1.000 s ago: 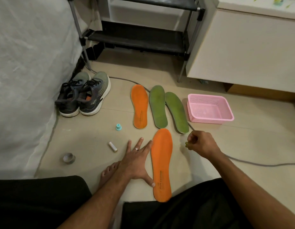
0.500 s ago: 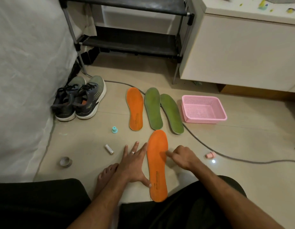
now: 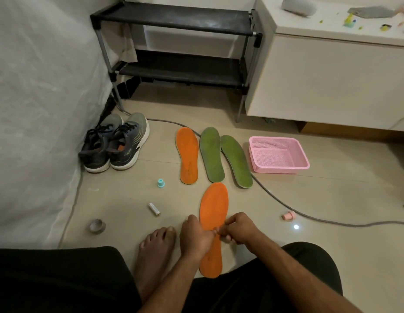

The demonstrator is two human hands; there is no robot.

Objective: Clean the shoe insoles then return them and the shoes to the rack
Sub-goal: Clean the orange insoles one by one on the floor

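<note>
A white fabric-covered mass (image 3: 38, 109) is filling the left side of the view, and a white cabinet (image 3: 332, 82) is standing at the right, with the black two-shelf shoe rack (image 3: 180, 71) sitting between them, both shelves bare where they are showing. On the tiled floor (image 3: 332, 256) in front of the rack, a pair of grey running shoes (image 3: 115, 143) is resting side by side just beside the fabric, and a pink mesh basket (image 3: 279, 154) is lying well to the right. Between shoes and basket, three insoles are lying in a row: one orange insole (image 3: 187, 154) and two green insoles (image 3: 223, 157), the rightmost lying over a grey cable (image 3: 309, 219). Nearer the person, the second orange insole (image 3: 213, 227) is lying flat, pointing away, and both hands are meeting over its middle. The left hand (image 3: 196, 238) is curling at its left edge and the right hand (image 3: 239, 228) at its right, fingertips pinching together above the orange surface; whether they are nipping the insole itself or some speck on it, I cannot tell. A bare foot (image 3: 154, 249) is resting just left of it. Small items are scattered about: a roll of tape (image 3: 96, 226), a small white battery-like cylinder (image 3: 154, 208), a teal cap (image 3: 160, 183) and a pink cap (image 3: 289, 215). The cleaning step appears to be in hand on this nearest insole, with nothing returned yet. The next move is likely calling for a firm hold on the flexible insole, then wiping or picking along its full length.
</note>
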